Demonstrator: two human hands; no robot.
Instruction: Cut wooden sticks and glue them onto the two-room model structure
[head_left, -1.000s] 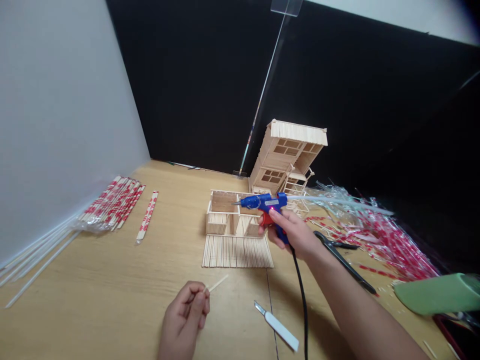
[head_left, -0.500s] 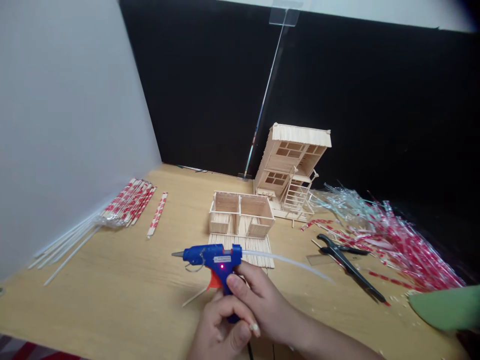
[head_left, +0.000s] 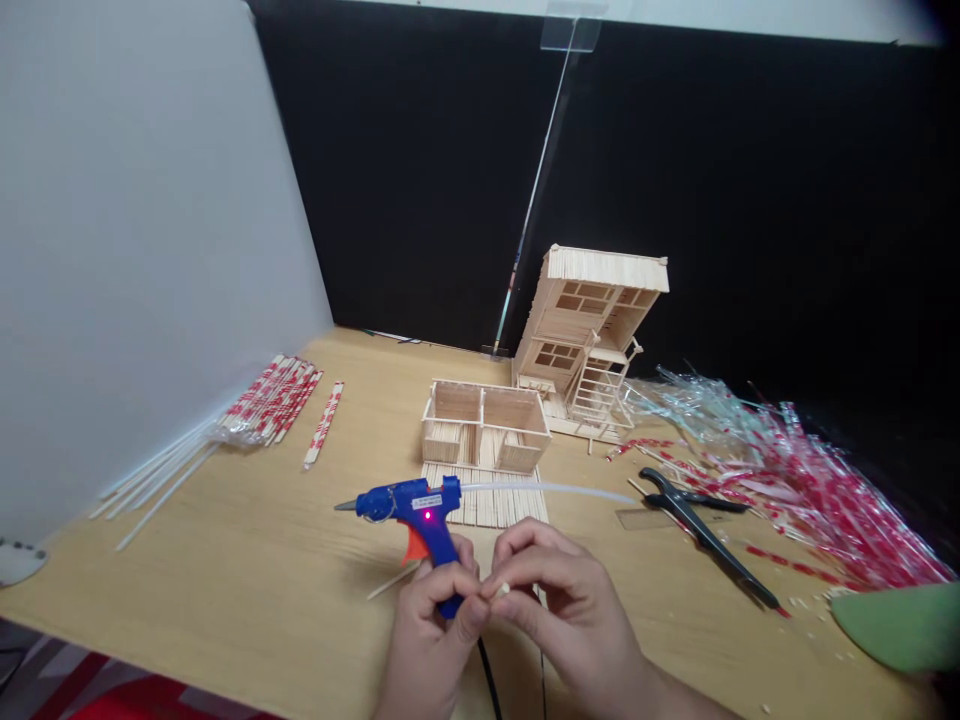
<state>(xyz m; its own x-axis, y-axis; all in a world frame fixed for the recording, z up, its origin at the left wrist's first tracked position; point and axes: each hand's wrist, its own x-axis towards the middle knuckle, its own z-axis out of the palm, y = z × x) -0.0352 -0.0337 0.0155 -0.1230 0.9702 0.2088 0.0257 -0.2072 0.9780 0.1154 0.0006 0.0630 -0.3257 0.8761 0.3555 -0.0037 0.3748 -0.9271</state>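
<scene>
A blue hot glue gun (head_left: 420,500) with an orange trigger and a lit red light points left, a clear glue stick (head_left: 547,488) trailing from its back. My left hand (head_left: 435,640) is closed around its handle. Close beside, my right hand (head_left: 574,600) pinches a small pale wooden piece (head_left: 504,590) between thumb and fingers, its tips meeting the left hand's fingertips. Behind the gun sits a roofless wooden stick model (head_left: 484,425) with two compartments and a slatted front deck (head_left: 487,508). One thin stick (head_left: 391,582) lies under the gun.
A two-storey stick house (head_left: 592,330) stands behind. At right lie black-handled cutters (head_left: 705,535), a clear ruler (head_left: 641,519), crumpled red-and-clear wrappers (head_left: 825,490) and a green object (head_left: 900,625). At left are wrapped chopsticks (head_left: 277,400) and spare glue sticks (head_left: 161,485).
My right hand has let go of the glue gun's handle and now pinches the small wooden piece. The gun rests in my left hand, slightly further left.
</scene>
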